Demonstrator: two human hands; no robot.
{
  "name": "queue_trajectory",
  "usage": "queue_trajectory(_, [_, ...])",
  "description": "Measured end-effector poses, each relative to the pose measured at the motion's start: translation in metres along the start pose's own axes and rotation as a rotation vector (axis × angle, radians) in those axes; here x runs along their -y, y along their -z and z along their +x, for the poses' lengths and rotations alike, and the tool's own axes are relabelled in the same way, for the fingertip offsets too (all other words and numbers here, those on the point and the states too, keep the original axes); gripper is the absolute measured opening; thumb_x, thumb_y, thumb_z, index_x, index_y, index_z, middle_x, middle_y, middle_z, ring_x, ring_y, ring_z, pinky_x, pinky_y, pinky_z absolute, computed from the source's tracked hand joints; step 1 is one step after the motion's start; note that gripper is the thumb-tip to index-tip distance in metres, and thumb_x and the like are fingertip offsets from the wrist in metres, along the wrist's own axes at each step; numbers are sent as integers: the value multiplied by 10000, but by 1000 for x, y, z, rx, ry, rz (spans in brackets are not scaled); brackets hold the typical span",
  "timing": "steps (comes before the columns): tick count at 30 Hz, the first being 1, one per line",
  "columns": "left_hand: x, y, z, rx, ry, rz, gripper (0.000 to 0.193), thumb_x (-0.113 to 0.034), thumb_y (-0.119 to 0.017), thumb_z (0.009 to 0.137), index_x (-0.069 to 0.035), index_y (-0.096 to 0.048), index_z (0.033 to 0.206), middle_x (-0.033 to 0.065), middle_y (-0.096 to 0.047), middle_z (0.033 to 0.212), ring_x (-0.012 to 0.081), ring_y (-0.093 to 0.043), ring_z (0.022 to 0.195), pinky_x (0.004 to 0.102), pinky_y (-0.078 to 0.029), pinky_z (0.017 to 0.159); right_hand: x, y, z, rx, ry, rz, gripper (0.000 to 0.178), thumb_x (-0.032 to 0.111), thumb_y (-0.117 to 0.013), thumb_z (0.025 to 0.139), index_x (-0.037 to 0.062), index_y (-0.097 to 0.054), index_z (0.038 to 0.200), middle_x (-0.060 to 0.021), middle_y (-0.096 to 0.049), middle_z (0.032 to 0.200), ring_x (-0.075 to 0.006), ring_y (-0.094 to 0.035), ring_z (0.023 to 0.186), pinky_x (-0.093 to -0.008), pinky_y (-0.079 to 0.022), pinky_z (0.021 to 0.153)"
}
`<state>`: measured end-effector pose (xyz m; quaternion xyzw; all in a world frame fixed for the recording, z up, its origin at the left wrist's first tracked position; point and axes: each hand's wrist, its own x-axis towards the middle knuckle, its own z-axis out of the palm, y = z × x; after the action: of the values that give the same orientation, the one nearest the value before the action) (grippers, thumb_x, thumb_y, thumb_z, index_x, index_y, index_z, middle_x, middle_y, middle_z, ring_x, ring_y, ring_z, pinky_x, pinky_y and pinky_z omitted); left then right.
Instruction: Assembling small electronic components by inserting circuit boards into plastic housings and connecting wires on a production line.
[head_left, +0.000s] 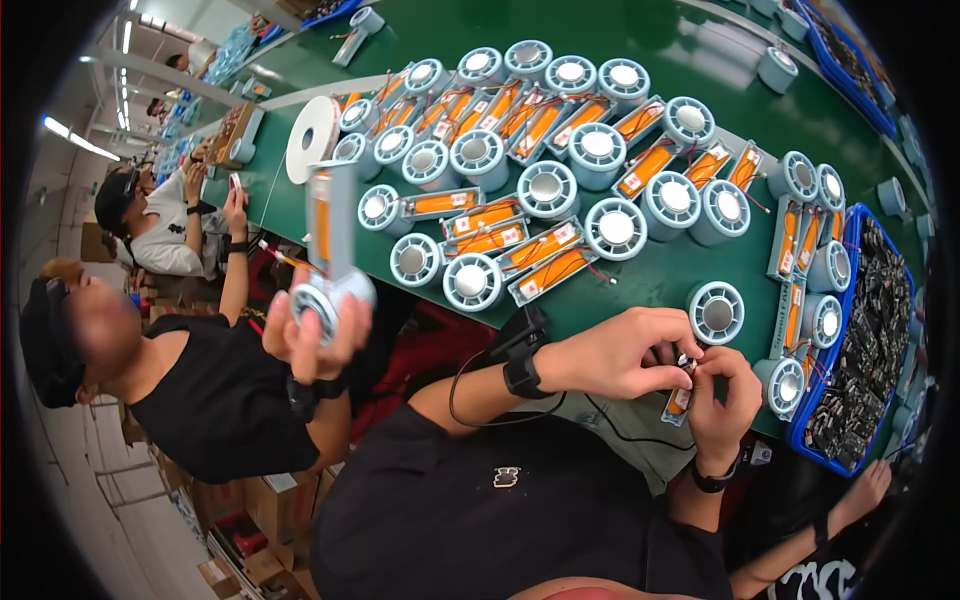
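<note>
A white reel [320,122] rests on the green table [640,290].

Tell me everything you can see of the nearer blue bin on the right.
The blue bin looks like plastic: long, open-topped, with a raised rim. A jumbled heap of small dark parts fills it. It rests on the green table; light-blue devices lie along its left side, though whether any touches it is unclear.
</note>
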<state>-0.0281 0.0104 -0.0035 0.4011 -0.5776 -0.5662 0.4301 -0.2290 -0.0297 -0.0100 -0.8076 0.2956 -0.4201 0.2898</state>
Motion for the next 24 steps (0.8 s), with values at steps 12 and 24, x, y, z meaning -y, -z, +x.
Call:
queue_trajectory(12, [9, 1, 8, 82, -77, -18, 212, -72, -750, 915, 4, -639, 1079, 67, -634, 1033, 103, -621, 835, 251, -518, 670, -5, -2, -7, -96, -211, 74, 179, -109, -735, 786, 4, -610, 844, -129, -730, 848, -200, -701, 706, -289, -538, 631])
queue_trajectory(24, [3, -44, -8, -122, 162, -516, 229, 3, -669, 961, 24, -610, 1181, 76, -641, 1011, 102, -661, 876, 263, -550, 698, 48, 46, -7, 424, -536, 7, 98, 13, -679, 908, -16, -587, 927, -106, -682, 795, -144, -623, 665, -304, -458, 579])
